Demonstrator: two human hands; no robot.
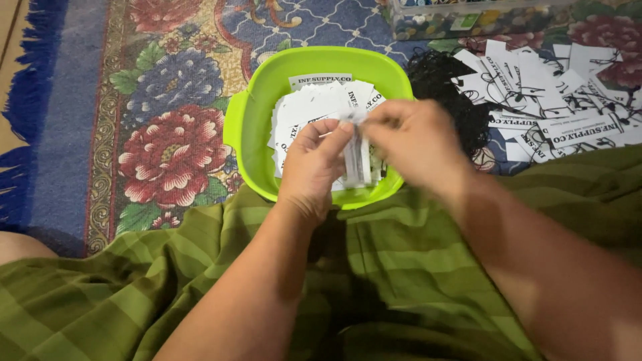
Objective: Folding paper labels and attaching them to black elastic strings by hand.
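Note:
My left hand [315, 164] and my right hand [416, 140] meet over a lime-green plastic tub [254, 110]. Together they pinch a small white paper tag [356, 157] that hangs down edge-on between the fingertips. The right hand is blurred with motion. Inside the tub lies a heap of white printed tags [317, 103]. The hands hide the tub's near right part.
A pile of white tags [555, 113] with black strings lies on the floral rug at the right, beside a bundle of black cords [445, 87]. A clear plastic box [468, 17] stands at the top. Green striped cloth [401, 267] covers my lap.

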